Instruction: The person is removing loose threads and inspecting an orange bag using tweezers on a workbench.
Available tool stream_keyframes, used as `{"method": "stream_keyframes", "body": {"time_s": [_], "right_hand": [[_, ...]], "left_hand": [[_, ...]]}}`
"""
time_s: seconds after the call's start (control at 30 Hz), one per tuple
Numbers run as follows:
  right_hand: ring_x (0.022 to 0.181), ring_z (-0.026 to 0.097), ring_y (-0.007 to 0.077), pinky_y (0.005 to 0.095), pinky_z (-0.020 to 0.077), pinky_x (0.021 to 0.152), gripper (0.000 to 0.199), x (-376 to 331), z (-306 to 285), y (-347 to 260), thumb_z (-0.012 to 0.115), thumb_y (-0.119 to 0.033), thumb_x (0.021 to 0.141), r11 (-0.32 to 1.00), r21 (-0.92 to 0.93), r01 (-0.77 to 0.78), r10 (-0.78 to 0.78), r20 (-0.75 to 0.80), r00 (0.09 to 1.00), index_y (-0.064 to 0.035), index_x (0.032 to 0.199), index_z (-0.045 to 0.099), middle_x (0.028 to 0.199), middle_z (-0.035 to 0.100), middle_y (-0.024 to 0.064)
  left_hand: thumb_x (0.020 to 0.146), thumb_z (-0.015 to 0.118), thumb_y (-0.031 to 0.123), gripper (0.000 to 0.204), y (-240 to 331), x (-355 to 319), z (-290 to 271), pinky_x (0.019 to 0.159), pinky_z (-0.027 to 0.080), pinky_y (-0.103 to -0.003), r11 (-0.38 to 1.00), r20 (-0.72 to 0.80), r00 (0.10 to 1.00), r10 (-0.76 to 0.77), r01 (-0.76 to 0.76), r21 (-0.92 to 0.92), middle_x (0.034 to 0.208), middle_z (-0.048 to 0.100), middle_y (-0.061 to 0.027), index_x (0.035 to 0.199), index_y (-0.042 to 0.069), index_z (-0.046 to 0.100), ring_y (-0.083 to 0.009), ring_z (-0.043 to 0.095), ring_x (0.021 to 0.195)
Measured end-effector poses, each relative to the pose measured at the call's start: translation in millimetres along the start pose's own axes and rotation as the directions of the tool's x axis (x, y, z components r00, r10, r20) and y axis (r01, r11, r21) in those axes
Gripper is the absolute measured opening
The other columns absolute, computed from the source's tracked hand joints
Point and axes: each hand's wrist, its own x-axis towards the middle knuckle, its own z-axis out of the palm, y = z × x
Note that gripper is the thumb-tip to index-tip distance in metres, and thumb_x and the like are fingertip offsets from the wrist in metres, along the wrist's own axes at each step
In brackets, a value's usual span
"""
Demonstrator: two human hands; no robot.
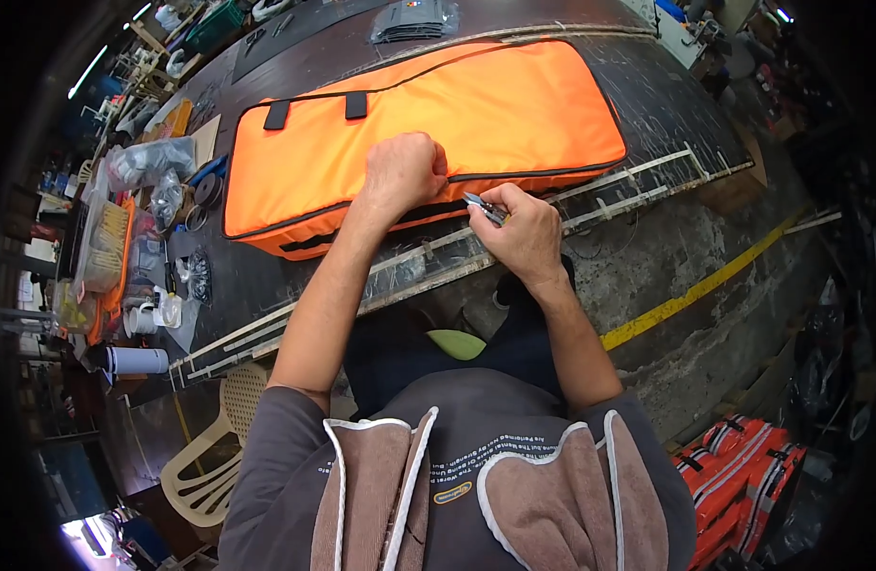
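Fingers of the left hand (404,169) curl fist-like at the orange bag (514,109), mid-frame; the right hand (525,228) pinches a small bladed tool (486,208).

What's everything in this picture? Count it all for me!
orange bag: 1, orange with black edging, on table
table: 1, dark, upper middle
tabs: 2, black, bag's upper left
cutting tool: 1, mostly grey, at bag's near side
plastic-wrapped stack: 1, grey, table's far side
mug: 1, white, table's left
chair: 1, beige, lower left
floor stripe: at least 1, yellow, right
red bags: count unclear, red-orange with grey stripes, lower right
brown cloth: count unclear, brown with white edging, bottom middle
shirt: 1, dark grey, bottom middle
clutter: too crowded to count, mixed colours, mostly left
left hand: 1, bare, closed at bag's near edge
right hand: 1, bare, holding the cutting tool
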Motion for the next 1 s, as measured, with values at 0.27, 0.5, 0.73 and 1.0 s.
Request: {"method": "stream_keyframes", "body": {"time_s": [0.27,0.5,0.73,1.0], "right_hand": [[0.078,0.081,0.0300,0.0406,0.0617,0.071,0.022,-2.2,6.9,1.8,0.088,-0.026,0.089,1.000,-0.001,-0.014,0.014,-0.014,1.000,-0.0072,0.096,0.081,0.083,0.081,0.0116],[0.081,0.081,0.0348,0.0461,0.0622,0.073,0.024,6.7,3.0,-1.6,0.085,-0.028,0.089,0.998,0.059,-0.026,0.028,-0.032,0.999,-0.0066,0.097,0.079,0.086,0.081,0.0132],[0.080,0.081,0.0347,0.0462,0.0618,0.072,0.024,20.1,8.3,-5.2,0.085,-0.029,0.090,0.999,0.052,0.006,-0.003,-0.061,0.998,-0.0064,0.096,0.079,0.085,0.081,0.0138],[0.079,0.081,0.0346,0.0462,0.0617,0.072,0.023,16.8,6.6,-2.0,0.084,-0.028,0.090,0.998,0.062,-0.005,0.007,-0.036,0.999,-0.0066,0.096,0.079,0.084,0.081,0.0128]], "left_hand": [[0.085,0.083,0.014,0.009,-10.8,-2.6,17.1,0.081,0.062,-0.047,0.980,-0.134,0.971,0.198,-0.197,0.020,0.097,0.079,-0.0095,0.092,0.009,0.084,-0.0344,0.077,0.090],[0.098,0.076,0.007,0.009,-26.5,-12.9,29.6,0.073,0.055,-0.037,0.839,-0.250,0.954,0.166,-0.270,-0.472,0.088,0.072,-0.0080,0.101,0.000,0.074,-0.0200,0.068,0.077],[0.100,0.075,0.007,0.012,-29.2,-13.6,28.7,0.069,0.056,-0.036,0.772,-0.203,0.977,0.061,-0.175,-0.611,0.090,0.076,-0.0111,0.110,0.001,0.076,-0.0193,0.066,0.071],[0.096,0.074,0.005,0.016,-31.5,-5.4,15.6,0.077,0.061,-0.040,0.893,-0.214,0.924,0.315,-0.365,-0.261,0.100,0.080,-0.0134,0.110,0.002,0.082,-0.0285,0.077,0.086]]}}
